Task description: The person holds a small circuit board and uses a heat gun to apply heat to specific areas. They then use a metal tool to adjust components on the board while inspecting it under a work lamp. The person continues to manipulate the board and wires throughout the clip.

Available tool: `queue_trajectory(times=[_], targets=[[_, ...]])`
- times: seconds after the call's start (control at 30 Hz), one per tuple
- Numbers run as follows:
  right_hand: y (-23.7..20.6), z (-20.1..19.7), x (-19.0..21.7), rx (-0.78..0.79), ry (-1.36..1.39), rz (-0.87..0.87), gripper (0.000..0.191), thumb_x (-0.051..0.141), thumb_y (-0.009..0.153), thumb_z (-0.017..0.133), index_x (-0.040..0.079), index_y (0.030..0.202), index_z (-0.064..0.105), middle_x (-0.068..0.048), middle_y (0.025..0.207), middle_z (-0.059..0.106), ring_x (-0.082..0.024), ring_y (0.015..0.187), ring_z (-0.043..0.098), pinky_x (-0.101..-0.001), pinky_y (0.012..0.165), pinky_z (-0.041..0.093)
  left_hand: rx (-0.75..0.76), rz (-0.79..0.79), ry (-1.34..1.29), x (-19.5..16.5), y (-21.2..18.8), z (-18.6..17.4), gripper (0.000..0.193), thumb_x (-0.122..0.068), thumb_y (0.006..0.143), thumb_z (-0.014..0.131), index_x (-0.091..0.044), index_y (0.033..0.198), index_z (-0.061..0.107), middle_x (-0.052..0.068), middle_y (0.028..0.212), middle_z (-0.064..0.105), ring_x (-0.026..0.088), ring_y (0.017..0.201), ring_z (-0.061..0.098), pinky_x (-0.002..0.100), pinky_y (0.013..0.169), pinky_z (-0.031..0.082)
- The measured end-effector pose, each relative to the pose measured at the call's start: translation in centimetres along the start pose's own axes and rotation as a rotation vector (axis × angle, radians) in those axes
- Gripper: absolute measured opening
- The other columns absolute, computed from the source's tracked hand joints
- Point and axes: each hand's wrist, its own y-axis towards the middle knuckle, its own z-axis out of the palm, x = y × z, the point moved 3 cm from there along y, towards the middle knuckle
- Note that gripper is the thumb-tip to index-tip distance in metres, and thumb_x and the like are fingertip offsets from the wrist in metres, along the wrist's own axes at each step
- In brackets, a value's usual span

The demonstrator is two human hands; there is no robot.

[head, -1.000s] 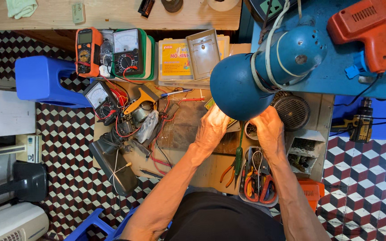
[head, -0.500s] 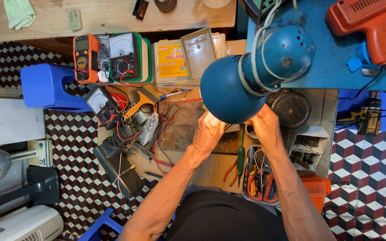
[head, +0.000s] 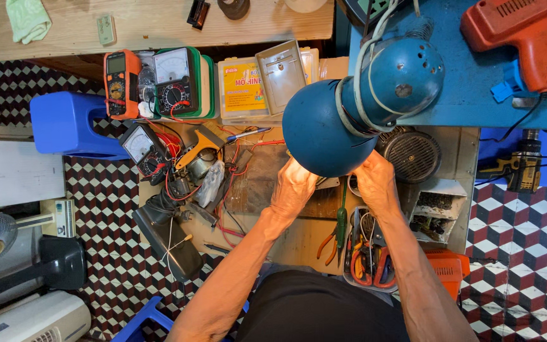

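1. Here, in the head view, a person's left hand [head: 294,183] and right hand [head: 375,180] reach under the round shade of a blue desk lamp [head: 327,136] near the middle of a cluttered workbench [head: 299,237]; the shade hides the fingertips, so whether the fingers are apart or closed on anything cannot be told.
2. Just beside the right hand, a green-handled screwdriver [head: 342,221] lies over a tray of pliers [head: 363,263] at the bench's near edge.
3. Toward the bench's left edge, an analog meter [head: 139,144] sits among red wires [head: 182,183].
4. Along the far edge stand an orange multimeter [head: 121,83] and a yellow parts box [head: 243,88].
5. At the far right corner, an orange drill [head: 520,35] rests on a blue surface [head: 470,95].
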Motion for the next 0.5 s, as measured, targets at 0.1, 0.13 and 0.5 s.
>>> queue_trajectory(times=[0.1, 0.13, 0.5], targets=[[-1.0, 0.5, 1.1, 0.005, 0.024, -0.056, 0.021, 0.012, 0.099, 0.067, 0.001, 0.116, 0.07, -0.006, 0.102, 0.073, -0.012, 0.093, 0.066, -0.0291, 0.086, 0.054, 0.035, 0.179, 0.179, -0.2, -0.1, -0.6, 0.017, 0.004, 0.089, 0.065, -0.001, 0.106, 0.066, 0.015, 0.107, 0.063, 0.038, 0.098, 0.068, 0.044, 0.082, 0.058], [-1.2, 0.8, 1.7, 0.008, 0.03, -0.076, 0.023, 0.013, 0.099, 0.067, 0.001, 0.118, 0.068, -0.006, 0.108, 0.074, -0.012, 0.099, 0.068, -0.0291, 0.091, 0.055, 0.053, 0.266, 0.272, -0.3, -0.2, -0.6, 0.02, 0.005, 0.088, 0.064, -0.002, 0.106, 0.066, 0.013, 0.109, 0.063, 0.037, 0.101, 0.068, 0.043, 0.085, 0.059], [-3.6, 2.5, 4.4, -0.045, -0.014, -0.065, 0.031, 0.011, 0.097, 0.067, 0.002, 0.126, 0.064, -0.014, 0.127, 0.072, -0.018, 0.12, 0.069, -0.0314, 0.104, 0.055, -0.022, 0.241, 0.296, 0.7, -1.1, -0.8, 0.023, 0.006, 0.087, 0.07, -0.003, 0.108, 0.069, 0.009, 0.112, 0.064, 0.027, 0.105, 0.065, 0.035, 0.082, 0.06]])
